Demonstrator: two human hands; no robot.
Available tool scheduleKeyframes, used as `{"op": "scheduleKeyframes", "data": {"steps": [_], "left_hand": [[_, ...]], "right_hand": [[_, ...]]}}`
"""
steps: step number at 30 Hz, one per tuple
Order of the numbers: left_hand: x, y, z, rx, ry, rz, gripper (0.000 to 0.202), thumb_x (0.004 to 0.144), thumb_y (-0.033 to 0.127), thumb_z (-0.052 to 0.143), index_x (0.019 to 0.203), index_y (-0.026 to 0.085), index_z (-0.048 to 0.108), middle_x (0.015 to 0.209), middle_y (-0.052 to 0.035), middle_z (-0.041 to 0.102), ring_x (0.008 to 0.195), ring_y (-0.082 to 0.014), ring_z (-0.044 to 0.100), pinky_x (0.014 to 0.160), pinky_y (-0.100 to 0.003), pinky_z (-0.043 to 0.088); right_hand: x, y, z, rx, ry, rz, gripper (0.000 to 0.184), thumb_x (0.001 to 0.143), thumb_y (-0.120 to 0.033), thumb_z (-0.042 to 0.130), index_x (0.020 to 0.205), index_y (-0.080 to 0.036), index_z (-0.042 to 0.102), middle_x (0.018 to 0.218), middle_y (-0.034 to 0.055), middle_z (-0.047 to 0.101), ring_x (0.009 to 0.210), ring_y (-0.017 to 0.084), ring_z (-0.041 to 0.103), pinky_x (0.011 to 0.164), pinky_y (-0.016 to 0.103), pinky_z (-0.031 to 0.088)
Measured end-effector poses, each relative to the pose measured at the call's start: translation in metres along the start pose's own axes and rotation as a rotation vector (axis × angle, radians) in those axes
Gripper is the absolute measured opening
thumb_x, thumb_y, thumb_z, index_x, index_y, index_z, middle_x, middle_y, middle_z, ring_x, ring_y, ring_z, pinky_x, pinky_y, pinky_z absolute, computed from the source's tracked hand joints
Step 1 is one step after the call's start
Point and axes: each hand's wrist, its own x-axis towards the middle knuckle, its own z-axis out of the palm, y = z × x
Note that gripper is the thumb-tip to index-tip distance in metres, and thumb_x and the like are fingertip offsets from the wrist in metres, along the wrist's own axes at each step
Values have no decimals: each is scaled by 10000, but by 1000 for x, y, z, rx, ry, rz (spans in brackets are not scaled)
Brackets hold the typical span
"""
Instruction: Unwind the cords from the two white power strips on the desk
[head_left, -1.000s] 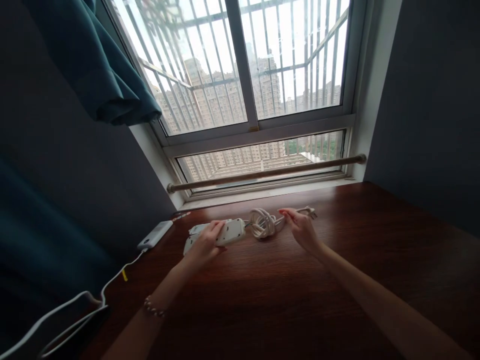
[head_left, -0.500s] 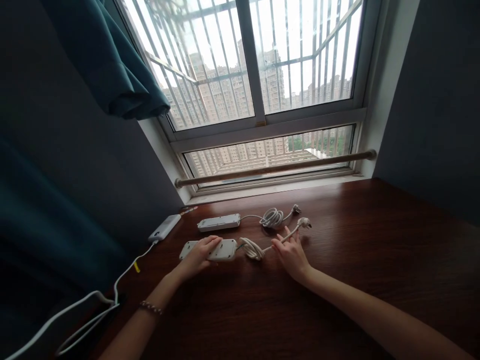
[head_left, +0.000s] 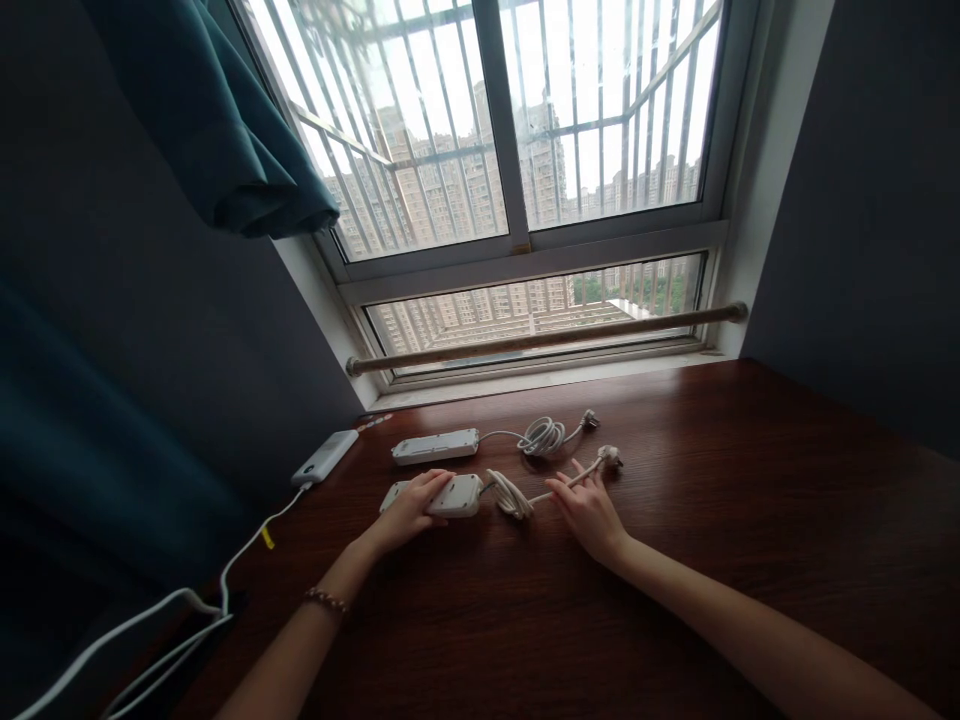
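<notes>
My left hand is closed over the nearer white power strip, fingers across its top and thumb along the near side. From the strip's right end runs a power cord, wound into a coil and ending in a plug. Near the plug, my right hand has its fingers around the straight stretch of this cord; part of the grip is hidden. Just behind lies a second white power strip, untouched, with its own coiled cord and plug.
A white device with a cable attached stands at the desk's left. The dark wooden desk reaches back to a barred window, with a rail across its lower part. A blue curtain hangs at upper left.
My left hand and the nearer power strip have shifted a little to the right. My right hand and the plug have also moved slightly right; the farther strip stays in place.
</notes>
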Motion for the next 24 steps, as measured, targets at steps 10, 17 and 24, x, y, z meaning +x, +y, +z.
{"op": "scheduleKeyframes", "data": {"steps": [10, 17, 24], "left_hand": [[2, -8, 8, 74, -35, -36, 690, 777, 223, 554, 1407, 227, 273, 1409, -100, 360, 1294, -287, 323, 1087, -536, 105], [1, -4, 10, 174, -7, 16, 689, 824, 278, 536, 1424, 213, 203, 1424, -107, 331, 1308, -273, 298, 1094, -498, 157], [3, -2, 13, 301, 6, 37, 706, 844, 387, 554, 1413, 182, 190, 1425, -141, 316, 1310, -271, 297, 1092, -457, 204]], "right_hand": [[-3, 2, 1, 123, -36, -68, 399, 843, -196, 554, 1241, -167, 526, 1171, 60, 574, 1173, 285, 426, 987, 433, 374], [-5, 5, 1, 264, -91, -10, 459, 857, -203, 527, 1305, -135, 452, 846, 54, 638, 764, 197, 584, 719, 326, 473], [-11, -2, 4, 197, -31, -175, 340, 917, -324, 439, 1186, -126, 506, 736, 14, 634, 639, 168, 605, 544, 289, 366]]}}
